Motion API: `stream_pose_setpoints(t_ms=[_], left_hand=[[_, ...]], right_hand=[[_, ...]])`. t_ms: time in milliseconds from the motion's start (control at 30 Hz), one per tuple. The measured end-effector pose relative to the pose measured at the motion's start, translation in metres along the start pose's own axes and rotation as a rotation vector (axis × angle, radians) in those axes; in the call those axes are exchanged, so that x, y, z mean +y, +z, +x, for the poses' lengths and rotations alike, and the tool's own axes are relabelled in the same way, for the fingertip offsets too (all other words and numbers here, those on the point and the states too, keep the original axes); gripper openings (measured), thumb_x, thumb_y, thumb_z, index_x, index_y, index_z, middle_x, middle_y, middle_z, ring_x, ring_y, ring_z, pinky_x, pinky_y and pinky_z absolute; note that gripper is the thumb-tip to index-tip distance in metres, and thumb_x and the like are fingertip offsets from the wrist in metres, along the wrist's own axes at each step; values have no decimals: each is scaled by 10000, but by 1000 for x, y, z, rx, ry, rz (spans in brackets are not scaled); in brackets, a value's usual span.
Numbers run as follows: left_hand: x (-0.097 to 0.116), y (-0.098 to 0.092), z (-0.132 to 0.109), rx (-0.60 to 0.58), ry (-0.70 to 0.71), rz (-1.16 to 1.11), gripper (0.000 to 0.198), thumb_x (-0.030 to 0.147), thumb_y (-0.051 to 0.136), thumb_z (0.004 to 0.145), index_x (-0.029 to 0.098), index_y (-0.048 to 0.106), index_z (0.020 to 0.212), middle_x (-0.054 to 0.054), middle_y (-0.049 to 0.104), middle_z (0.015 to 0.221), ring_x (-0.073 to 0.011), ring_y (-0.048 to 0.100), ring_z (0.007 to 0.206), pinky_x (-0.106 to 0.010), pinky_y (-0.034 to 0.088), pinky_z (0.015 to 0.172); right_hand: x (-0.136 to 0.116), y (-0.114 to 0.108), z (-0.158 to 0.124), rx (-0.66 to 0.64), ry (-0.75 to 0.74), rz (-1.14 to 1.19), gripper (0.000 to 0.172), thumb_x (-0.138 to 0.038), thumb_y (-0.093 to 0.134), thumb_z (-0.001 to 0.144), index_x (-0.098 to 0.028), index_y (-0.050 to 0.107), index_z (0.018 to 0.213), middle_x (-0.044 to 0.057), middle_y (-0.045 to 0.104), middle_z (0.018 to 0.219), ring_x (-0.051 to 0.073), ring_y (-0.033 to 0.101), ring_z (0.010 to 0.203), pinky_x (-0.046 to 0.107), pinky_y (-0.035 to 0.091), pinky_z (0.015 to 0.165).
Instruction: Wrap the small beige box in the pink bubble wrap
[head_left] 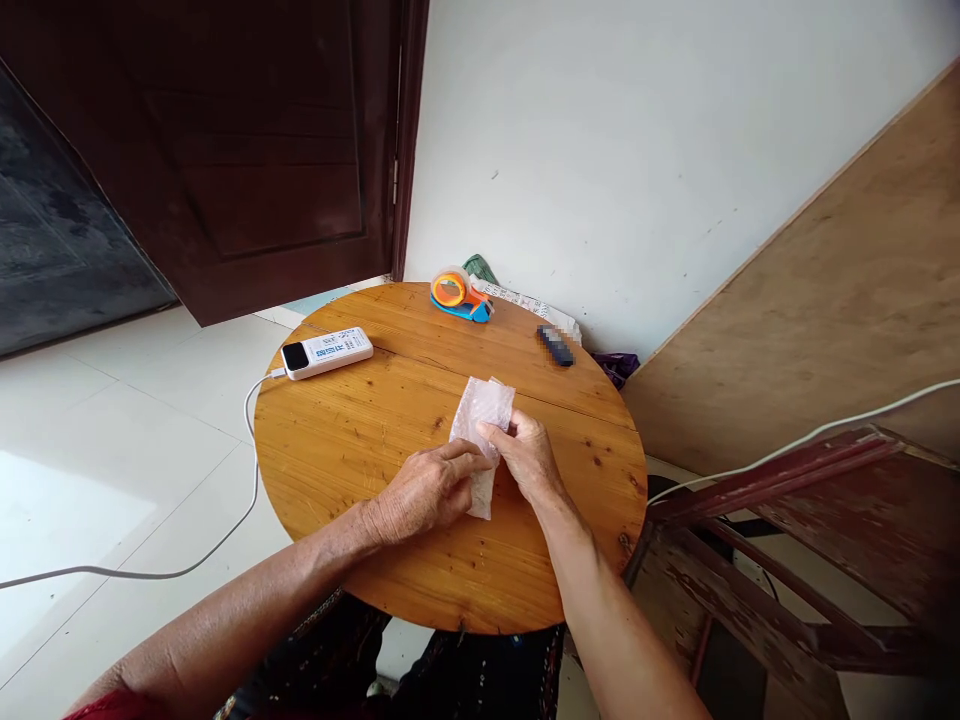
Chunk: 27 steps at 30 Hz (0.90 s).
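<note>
Thumb of the right hand (pixel 531 458) presses on the upper face of a whitish packet (pixel 476 405), while the other fingers go behind its right edge, so I judge that this hand grips it. The left hand (pixel 427 490) comes from the lower left, its fingers bent and touching the lower half of the packet; whether they pinch it or only rest on it, I cannot tell. The material is crinkled and looks to me like bubble wrap.

The relation that matters most, in my judgement, is this: the packet lies between the two hands, ahead and to the right of the left one, and directly left of the right one. Its long axis points away from the person, towards the wall (pixel 600 150). Both hands are in contact, so I call neither nearer. I cannot see if its underside meets the round wooden table (pixel 337 460).

Farther out, a white device (pixel 328 353) with a black display sits near the left rim, a cable (pixel 251 450) joined to its end. Beyond the packet stands an orange and blue tape dispenser (pixel 461 297), and to its right lies a dark object (pixel 555 345), too blurred to name.
</note>
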<state>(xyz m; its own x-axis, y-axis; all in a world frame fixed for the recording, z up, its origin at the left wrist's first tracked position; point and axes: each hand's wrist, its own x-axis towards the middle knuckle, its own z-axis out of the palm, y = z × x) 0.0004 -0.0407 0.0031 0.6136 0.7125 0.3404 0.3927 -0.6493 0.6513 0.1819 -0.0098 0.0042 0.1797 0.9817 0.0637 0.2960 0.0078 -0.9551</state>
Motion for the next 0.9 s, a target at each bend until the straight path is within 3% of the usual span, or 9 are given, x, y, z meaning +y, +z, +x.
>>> stream_pose_setpoints(t_ms=[100,233,367,500,567,667,733,833,900], left_hand=[[-1,2,3,37,-67,-68,445,40,504,771,224,673,1139,-44,660,1190,-169,661,1018,-277,541,925],[-2,4,3,78,-96,-83,418,46,524,740,219,687,1083,-33,661,1138,-161,654,968,-266,539,886],[2,4,-1,154,-182,56,272,142,568,791,231,686,1020,-41,623,1146,-161,645,888,-287,548,803],[7,4,-3,242,-250,157,139,192,613,788,219,631,923,-44,592,1033,-177,617,918,-310,534,845],[6,5,-3,322,-279,152,205,212,634,775,214,599,978,-49,584,1013,-195,608,947,-339,528,883],[0,5,-2,404,-247,98,474,235,682,737,178,545,1187,-119,564,1199,-248,584,1090,-407,504,964],[-5,2,-1,344,-158,45,479,223,675,752,172,557,1214,-146,540,1311,-275,551,1195,-440,470,1023],[-12,-11,-3,147,-8,-69,212,215,602,843,188,652,1047,-105,650,1203,-250,597,1166,-422,468,1033],[-15,-21,-7,45,46,-126,231,218,593,859,183,656,1079,-107,662,1214,-234,626,1136,-402,484,1021]], right_hand=[[3,2,-2,17,-57,4,311,-445,705,673,-165,655,800,0,644,703,151,533,641,257,450,600],[-8,-3,-15,-56,-95,43,292,-415,692,718,-174,673,882,15,681,793,167,578,702,280,486,688],[-27,-11,-31,-145,-117,-79,237,-397,671,748,-187,671,857,23,688,791,195,607,734,295,491,709],[-39,-17,-46,-185,-207,-249,156,-346,611,800,-202,668,816,25,692,777,205,619,752,291,483,711],[-41,-19,-55,-193,-263,-333,151,-323,577,840,-207,672,828,28,703,807,198,630,761,284,484,722],[-38,-21,-69,-206,-402,-388,145,-255,534,882,-222,676,886,47,719,953,200,667,898,289,497,825],[-32,-22,-78,-212,-506,-425,149,-214,540,881,-230,673,946,65,710,1051,211,665,1011,307,497,903],[-19,-21,-88,-195,-636,-545,223,-198,615,844,-229,645,1062,94,682,1164,252,639,1114,377,502,962],[-10,-19,-91,-151,-705,-626,317,-159,629,818,-223,613,1128,111,659,1220,277,620,1152,423,500,982]])
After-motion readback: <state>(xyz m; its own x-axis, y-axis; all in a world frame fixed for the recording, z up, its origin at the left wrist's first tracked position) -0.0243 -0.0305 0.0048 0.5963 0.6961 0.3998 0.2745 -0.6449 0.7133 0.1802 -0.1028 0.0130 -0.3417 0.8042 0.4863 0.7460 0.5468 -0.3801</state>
